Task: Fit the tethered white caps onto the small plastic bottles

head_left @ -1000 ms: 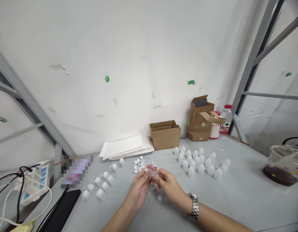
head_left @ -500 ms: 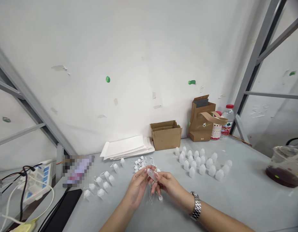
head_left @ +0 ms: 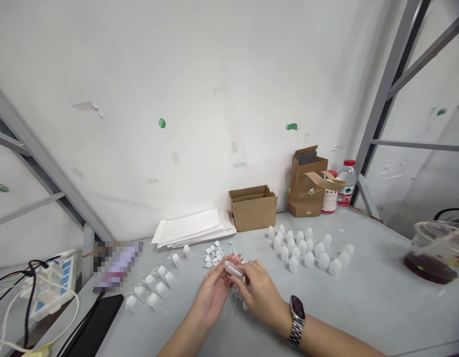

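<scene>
A small translucent white plastic bottle (head_left: 234,269) lies tilted between my two hands, above the middle of the table. My left hand (head_left: 214,290), palm partly up, has its fingertips closed on the far end. The thumb and fingers of my right hand (head_left: 262,292) close round the near end. Just beyond my left fingertips lies a pile of small white caps with cords (head_left: 213,255). Loose white cords (head_left: 234,300) show under my hands, partly hidden. Several capped white bottles with cords (head_left: 152,300) stand to the left. Rows of translucent bottles without visible cords (head_left: 309,260) stand to the right.
White envelopes (head_left: 192,229), an open cardboard box (head_left: 254,214), a brown paper bag (head_left: 307,191) and a red-capped bottle (head_left: 346,183) line the wall. A plastic tub with dark liquid (head_left: 430,267) stands right. A black slab (head_left: 93,325) and a power strip (head_left: 53,287) lie left.
My right hand has rolled over, so its back and the watch face now show. The bottle has turned slightly with it. My left hand stays nearly in place; the view has shifted a little.
</scene>
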Demonstrator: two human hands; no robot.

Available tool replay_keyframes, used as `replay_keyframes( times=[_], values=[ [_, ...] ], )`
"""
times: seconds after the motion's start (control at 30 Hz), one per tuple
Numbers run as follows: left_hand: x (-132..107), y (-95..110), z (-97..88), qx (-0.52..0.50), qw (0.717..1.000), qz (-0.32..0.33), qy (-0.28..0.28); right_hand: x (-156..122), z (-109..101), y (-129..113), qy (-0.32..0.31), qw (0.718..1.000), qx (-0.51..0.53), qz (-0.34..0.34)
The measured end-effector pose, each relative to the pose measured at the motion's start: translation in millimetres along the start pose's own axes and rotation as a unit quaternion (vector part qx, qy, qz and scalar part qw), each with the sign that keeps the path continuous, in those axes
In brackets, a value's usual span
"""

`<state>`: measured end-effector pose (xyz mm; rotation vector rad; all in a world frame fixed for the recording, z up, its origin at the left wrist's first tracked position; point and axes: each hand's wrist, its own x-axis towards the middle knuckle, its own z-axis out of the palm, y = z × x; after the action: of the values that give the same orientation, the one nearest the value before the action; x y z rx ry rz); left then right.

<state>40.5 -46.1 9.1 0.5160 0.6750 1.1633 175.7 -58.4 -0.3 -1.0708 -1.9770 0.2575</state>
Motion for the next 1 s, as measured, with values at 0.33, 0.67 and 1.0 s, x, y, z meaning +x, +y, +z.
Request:
replay_keyframes(
  times=[0.33,0.67,1.0],
  values=[
    [1,-2,-2.4,-0.005,1.0,0.01,0.021,0,3,-2,-0.039,0.978,0.144,0.143],
    [-2,-2,2.3,-0.035,0.999,-0.027,-0.016,6,15,-2,-0.046,0.853,0.435,0.285],
    [2,1,-2.8,0.018,0.999,0.031,-0.008,10,10,8,-0.117,0.883,0.386,0.241]
  ],
)
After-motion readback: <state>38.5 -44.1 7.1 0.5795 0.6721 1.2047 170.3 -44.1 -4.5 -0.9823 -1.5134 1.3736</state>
